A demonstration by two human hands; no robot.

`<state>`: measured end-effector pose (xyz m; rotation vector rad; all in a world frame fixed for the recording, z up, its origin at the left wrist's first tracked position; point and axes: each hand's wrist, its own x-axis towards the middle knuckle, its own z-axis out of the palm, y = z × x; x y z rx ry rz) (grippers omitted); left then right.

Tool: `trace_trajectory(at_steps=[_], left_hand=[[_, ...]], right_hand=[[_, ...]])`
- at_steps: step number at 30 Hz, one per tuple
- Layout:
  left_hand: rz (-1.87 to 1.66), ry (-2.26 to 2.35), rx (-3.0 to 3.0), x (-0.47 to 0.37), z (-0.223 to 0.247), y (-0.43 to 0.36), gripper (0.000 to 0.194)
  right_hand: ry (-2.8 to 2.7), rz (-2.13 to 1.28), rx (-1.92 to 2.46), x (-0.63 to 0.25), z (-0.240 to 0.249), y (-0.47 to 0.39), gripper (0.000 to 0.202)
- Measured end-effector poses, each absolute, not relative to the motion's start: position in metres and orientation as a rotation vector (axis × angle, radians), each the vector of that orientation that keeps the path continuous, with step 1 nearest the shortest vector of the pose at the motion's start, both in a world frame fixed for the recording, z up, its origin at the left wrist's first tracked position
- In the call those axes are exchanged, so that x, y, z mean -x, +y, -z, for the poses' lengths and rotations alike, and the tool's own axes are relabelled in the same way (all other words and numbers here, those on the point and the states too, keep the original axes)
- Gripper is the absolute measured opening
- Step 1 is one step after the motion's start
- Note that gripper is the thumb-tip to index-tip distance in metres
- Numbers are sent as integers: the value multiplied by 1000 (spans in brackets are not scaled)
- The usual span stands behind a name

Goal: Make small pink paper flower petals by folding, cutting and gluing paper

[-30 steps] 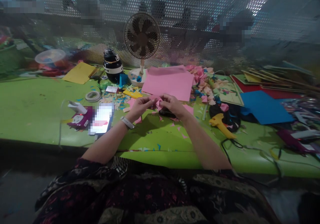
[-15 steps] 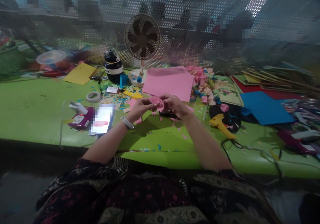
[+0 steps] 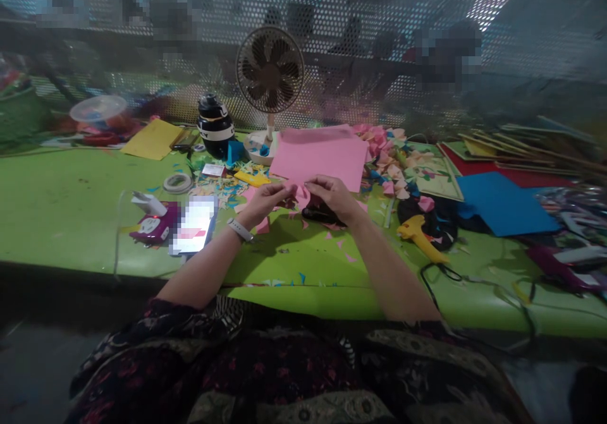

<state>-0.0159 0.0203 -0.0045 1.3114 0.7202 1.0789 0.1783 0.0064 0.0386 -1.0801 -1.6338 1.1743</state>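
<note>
A small curled piece of pink paper is held between my two hands above the green table. My left hand, with a white band on the wrist, pinches its left side. On the other side, the thumb and fingers of my right hand grip it. Below my right hand lies a dark object, partly covered, whose kind I cannot make out. A large pink paper sheet lies just beyond both hands. Small pink scraps are scattered on the table nearby.
A lit phone and a purple power strip stand at left. A yellow glue gun with a black cord lies at right, near a blue sheet. Behind are a fan, a black jar and paper flowers.
My right hand has shifted slightly left, closer to my left hand. The pink paper has turned and now shows as a narrower curl between the fingers.
</note>
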Motion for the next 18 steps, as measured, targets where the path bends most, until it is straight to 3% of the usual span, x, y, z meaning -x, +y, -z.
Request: trace_trajectory(at_steps=[6, 18], left_hand=[[-1111, 788, -1308, 16, 2, 19, 44], [-1325, 773, -1299, 10, 3, 19, 48]], right_hand=[[-1618, -1291, 1060, -181, -41, 6, 25], [-1498, -1186, 1113, -169, -28, 6, 23]])
